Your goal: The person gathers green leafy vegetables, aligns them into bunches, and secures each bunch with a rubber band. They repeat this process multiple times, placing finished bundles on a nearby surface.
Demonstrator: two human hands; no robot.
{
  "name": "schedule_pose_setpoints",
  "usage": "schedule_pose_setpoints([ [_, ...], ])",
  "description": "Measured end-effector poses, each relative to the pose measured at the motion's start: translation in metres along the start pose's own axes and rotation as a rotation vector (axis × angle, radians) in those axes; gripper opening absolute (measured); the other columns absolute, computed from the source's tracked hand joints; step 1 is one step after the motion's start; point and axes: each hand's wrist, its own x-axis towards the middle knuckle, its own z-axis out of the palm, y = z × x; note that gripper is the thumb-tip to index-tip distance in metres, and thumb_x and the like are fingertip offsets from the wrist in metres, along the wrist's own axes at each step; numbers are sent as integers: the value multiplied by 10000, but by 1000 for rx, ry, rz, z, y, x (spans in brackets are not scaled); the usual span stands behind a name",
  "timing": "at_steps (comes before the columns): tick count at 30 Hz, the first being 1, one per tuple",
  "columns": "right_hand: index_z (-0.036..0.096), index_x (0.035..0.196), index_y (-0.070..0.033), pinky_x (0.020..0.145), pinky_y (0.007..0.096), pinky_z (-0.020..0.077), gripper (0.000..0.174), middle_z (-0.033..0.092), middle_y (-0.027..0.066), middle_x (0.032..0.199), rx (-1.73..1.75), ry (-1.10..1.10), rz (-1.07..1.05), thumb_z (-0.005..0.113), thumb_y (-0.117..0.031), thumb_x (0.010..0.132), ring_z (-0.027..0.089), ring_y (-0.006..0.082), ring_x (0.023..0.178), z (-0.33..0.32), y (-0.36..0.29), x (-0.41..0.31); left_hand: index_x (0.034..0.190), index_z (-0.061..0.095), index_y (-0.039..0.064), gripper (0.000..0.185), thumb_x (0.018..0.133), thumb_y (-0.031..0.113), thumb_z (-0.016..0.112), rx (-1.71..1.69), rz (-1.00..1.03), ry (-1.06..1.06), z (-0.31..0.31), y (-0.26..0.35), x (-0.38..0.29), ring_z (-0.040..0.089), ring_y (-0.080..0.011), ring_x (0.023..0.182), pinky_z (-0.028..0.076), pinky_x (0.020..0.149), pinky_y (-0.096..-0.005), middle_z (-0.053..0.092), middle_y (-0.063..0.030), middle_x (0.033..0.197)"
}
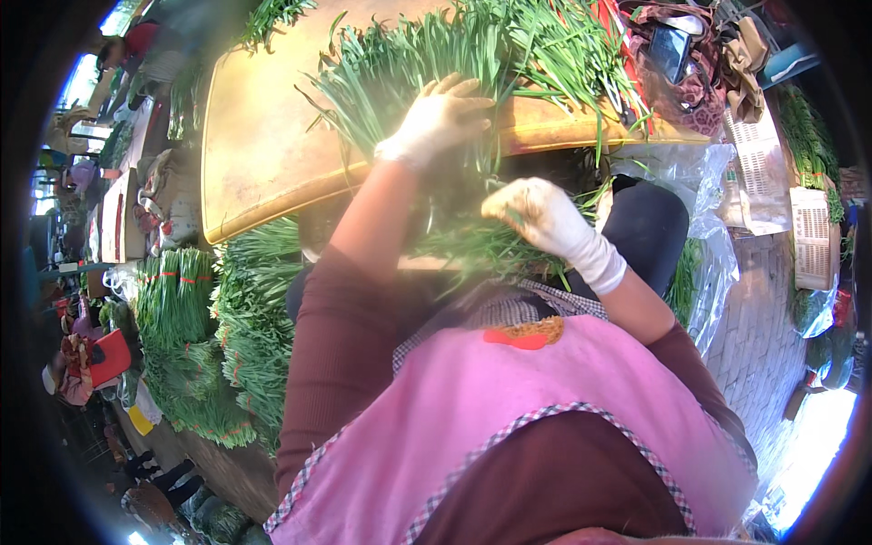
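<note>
My left hand [443, 119], in a pale glove, lies with fingers spread on a heap of long green leafy stalks [409, 58] on the yellow padded table [272, 122]. Lower and to the right, my right hand [535, 211], gloved too, is held above my lap with its fingers curled; whether it pinches a leaf cannot be told. Loose green leaves [477, 245] lie beneath it, near the checked cloth over my lap. More stalks [572, 48] with pale ends lie at the table's right, beside red strips [630, 68].
Bundled greens [177, 293] with red ties are stacked at the left. A patterned bag [708, 88] with a phone [670, 53] sits at the table's right end. Clear plastic [712, 272] hangs at the right, near white crates [811, 238]. People are in the left background.
</note>
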Motion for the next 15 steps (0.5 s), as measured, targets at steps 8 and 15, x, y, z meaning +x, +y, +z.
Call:
schedule_pose_setpoints([
  [8,637,1209,-39,874,262,495,288,669,51,1043,446,-127,574,642,-140,939,613,113,963,-37,8,-9,1231,661,288,410,845,413,714,-158,-44,72,7,-11,-5,356,-295,1406,270,1174,-417,483,-51,1462],
  [15,677,1028,-53,647,264,516,270,680,80,811,73,-144,637,631,-302,934,628,150,645,6,23,30,1206,677,277,404,829,413,728,-127,-36,95,8,-9,-4,367,-288,1399,280,1170,-415,491,-49,1454],
])
